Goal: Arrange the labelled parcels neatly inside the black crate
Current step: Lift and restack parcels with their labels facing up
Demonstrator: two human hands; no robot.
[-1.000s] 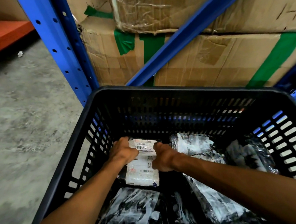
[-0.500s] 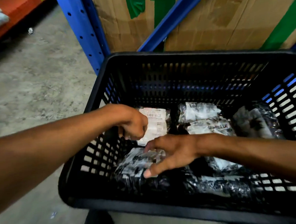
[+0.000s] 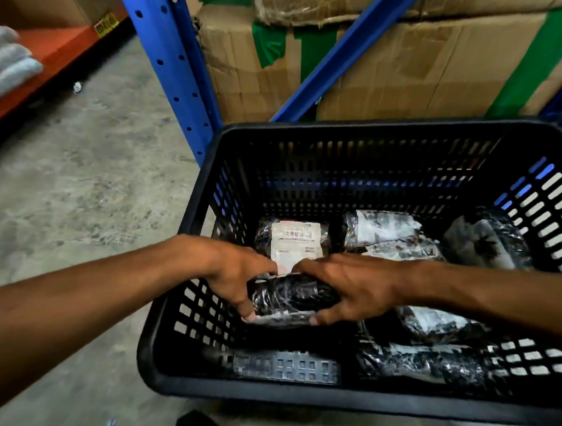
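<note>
The black crate (image 3: pixel 360 127) stands on the floor in front of me. Both hands reach into its left half. My left hand (image 3: pixel 234 274) and my right hand (image 3: pixel 352 287) grip the two ends of a black wrapped parcel (image 3: pixel 290 295), held above the crate floor. Behind it, in the far left corner, lies a parcel with a white barcode label (image 3: pixel 296 241) facing up. Other black wrapped parcels lie at the far middle (image 3: pixel 381 227), the far right (image 3: pixel 486 238) and the near right (image 3: pixel 421 362).
A blue rack upright (image 3: pixel 171 65) and a diagonal brace (image 3: pixel 346 46) stand just behind the crate, with taped cardboard boxes (image 3: pixel 428 71) behind them. Concrete floor (image 3: pixel 76 178) lies to the left, an orange shelf (image 3: pixel 46 55) with grey cloth beyond it.
My left hand left the labelled parcel in the far left corner and joined my right hand on a black parcel, which is now lifted between both. The camera view shifted left.
</note>
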